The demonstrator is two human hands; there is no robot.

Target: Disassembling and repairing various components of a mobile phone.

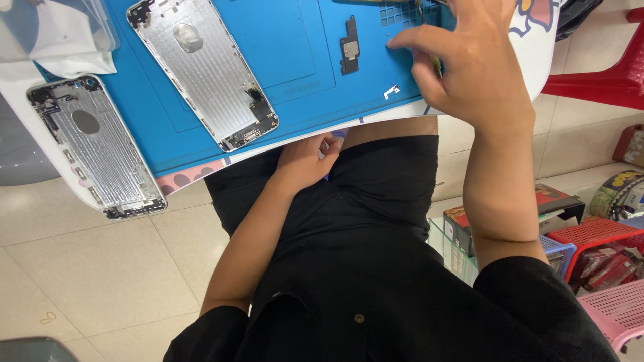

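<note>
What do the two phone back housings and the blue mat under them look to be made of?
Both phone housings look like bare silvery metal, with a dull, finely ribbed sheen inside. The blue mat looks like matte rubber or silicone, flat with moulded grid pockets.

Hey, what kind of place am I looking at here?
Probably a small phone repair bench: two stripped phone back housings lie on a blue work mat, with small loose parts beside the right hand.

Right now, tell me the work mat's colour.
Blue; the work mat shows best in the head view.
</note>
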